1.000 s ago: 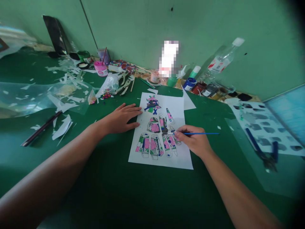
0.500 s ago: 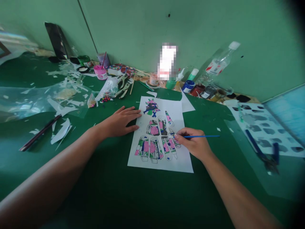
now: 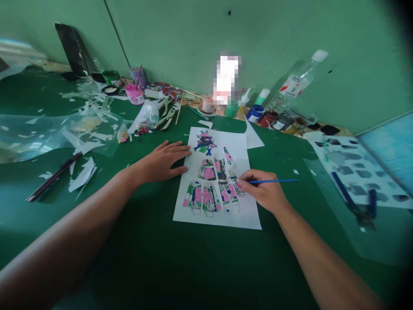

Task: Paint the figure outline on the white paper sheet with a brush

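A white sheet of paper [image 3: 217, 221] lies on the green table in front of me, printed with outlined shapes partly coloured pink, green, blue and black. My right hand [image 3: 263, 188] pinches a thin blue paintbrush [image 3: 279, 181], held nearly level, its tip over the shapes mid-sheet. Whether the bristles touch the paper I cannot tell. At the sheet's left edge my left hand [image 3: 166, 161] lies flat with fingers spread, its fingertips on or just beside the margin.
Paint jars, among them a pink jar [image 3: 134, 94] and a blue jar [image 3: 254, 113], line the wall beside a plastic bottle [image 3: 300, 79]. Pliers [image 3: 166, 114] and paper scraps [image 3: 82, 174] lie left. Blue-handled pliers [image 3: 355, 206] rest at right near a patterned sheet [image 3: 361, 163].
The whole view has shifted slightly, with the table things sitting a little higher in the picture. Both hands keep nearly the same places on the sheet, and the paintbrush stays in my right hand.
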A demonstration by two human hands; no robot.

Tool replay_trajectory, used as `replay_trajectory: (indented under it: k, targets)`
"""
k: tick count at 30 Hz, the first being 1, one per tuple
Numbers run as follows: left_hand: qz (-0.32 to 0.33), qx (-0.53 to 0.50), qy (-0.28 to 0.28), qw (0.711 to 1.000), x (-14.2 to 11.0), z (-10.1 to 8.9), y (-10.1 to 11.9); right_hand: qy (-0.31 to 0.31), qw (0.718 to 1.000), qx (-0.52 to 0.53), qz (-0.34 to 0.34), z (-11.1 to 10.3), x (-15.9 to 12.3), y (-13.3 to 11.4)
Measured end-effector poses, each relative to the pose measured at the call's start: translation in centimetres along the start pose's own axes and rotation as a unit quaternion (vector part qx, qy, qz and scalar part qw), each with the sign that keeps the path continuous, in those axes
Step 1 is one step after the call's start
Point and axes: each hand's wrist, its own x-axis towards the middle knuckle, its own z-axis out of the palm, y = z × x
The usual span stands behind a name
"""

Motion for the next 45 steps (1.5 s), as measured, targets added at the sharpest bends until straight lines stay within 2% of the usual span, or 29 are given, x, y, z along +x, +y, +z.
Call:
replay_trajectory:
  k: [7, 14, 22, 26, 31, 45]
  targets:
    - [0.002, -0.004, -0.001, 1.0, 0.0, 0.1, -0.1, 0.009, 1.0, 0.012, 0.019, 0.1, 0.0, 0.0]
    - [0.002, 0.001, 0.007, 1.0, 0.0, 0.2, -0.2, 0.045, 0.99, 0.125, 0.054, -0.2, 0.1, 1.5]
    - [0.004, 0.014, 0.034, 0.999, 0.1, 0.1, -0.1, 0.022, 0.99, 0.136, 0.033, 0.1, 0.0, 0.8]
    - [0.022, 0.016, 0.04, 0.999, 0.1, 0.2, 0.0, -0.004, 0.995, 0.093, 0.03, -0.1, -0.1, 0.3]
    - [0.025, 0.015, 0.043, 0.999, 0.1, 0.3, 0.1, 0.0, 0.999, 0.035, 0.013, -0.1, -0.2, 0.3]
    - [0.031, 0.012, 0.051, 0.998, 0.1, 0.5, 0.0, -0.006, 1.0, -0.009, -0.002, 0.0, 0.0, 0.5]
